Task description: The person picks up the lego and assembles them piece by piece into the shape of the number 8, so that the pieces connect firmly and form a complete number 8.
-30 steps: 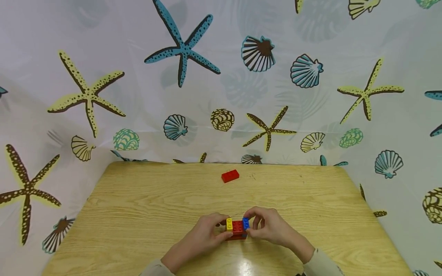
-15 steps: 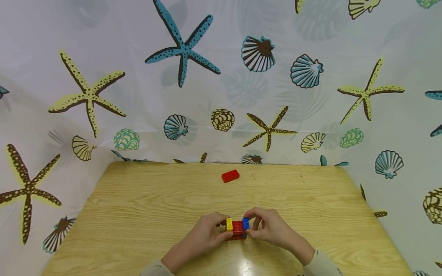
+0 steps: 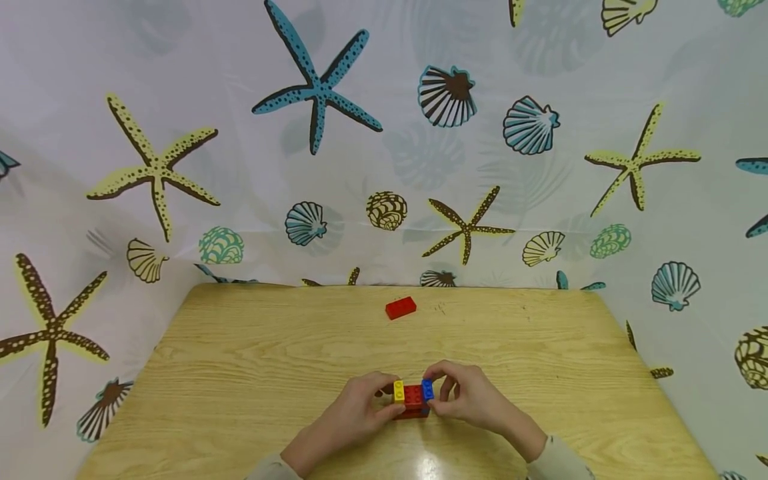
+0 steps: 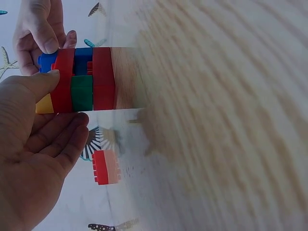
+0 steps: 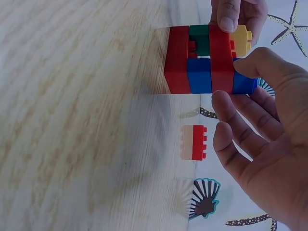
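Note:
Near the table's front a block stack stands between both hands. In the head view, the left hand (image 3: 359, 408) pinches the yellow brick (image 3: 399, 392) on the stack's left end with thumb and finger. On the opposite end, the right hand (image 3: 471, 396) holds the upper blue brick (image 3: 427, 389) the same way. Both bricks sit on the upper red brick (image 3: 413, 395). Under it, the wrist views reveal a green brick (image 4: 82, 94) and a lower blue brick (image 5: 199, 76), with a gap between them. A lower red brick (image 4: 104, 79) forms the base on the table.
A loose red brick (image 3: 401, 308) lies farther back on the wooden table (image 3: 270, 353), beyond the stack. Behind and at both sides hangs a white curtain (image 3: 384, 153) printed with starfish and shells.

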`<state>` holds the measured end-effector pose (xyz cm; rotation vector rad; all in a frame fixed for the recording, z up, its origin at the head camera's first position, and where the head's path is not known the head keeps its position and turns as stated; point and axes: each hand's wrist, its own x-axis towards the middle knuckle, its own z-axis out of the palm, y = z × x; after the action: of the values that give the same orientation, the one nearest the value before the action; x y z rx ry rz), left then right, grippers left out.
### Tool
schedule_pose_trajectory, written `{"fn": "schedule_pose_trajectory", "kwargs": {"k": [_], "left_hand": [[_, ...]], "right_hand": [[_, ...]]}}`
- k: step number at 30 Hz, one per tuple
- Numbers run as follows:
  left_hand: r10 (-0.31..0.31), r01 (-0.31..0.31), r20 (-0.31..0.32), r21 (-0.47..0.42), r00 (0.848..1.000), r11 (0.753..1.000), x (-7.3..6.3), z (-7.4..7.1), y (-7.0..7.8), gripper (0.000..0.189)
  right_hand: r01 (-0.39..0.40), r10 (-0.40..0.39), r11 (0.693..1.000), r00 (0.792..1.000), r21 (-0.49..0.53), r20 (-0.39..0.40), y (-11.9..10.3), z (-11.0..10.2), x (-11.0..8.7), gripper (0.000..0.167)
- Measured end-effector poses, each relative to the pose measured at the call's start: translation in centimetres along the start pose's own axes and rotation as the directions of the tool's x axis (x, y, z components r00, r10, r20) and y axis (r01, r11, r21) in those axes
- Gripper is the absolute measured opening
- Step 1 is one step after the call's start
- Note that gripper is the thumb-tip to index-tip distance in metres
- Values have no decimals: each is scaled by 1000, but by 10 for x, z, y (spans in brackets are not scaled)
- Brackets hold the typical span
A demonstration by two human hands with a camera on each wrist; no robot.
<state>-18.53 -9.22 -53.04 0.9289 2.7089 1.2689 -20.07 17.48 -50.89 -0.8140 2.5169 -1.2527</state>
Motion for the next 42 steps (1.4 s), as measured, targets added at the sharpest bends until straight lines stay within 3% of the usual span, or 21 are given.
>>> {"fn": "schedule_pose_trajectory", "kwargs": {"k": [12,28,42], "left_hand": [[-29,29,-2,-16,1000,999,-2,1,-3,40],[-53,54,24,-20,998,998,-1,0,-3,39],[-31,32,36,-8,999,999,-1,-1,-4,41]], "right_hand": [[-1,1,1000,1000,31,-4,3,-2,-1,35],[-26,26,1000,1000,0,12,10,-10,-1,36],[-29,29,1000,997,-3,-77,20,-21,31,33]]}}
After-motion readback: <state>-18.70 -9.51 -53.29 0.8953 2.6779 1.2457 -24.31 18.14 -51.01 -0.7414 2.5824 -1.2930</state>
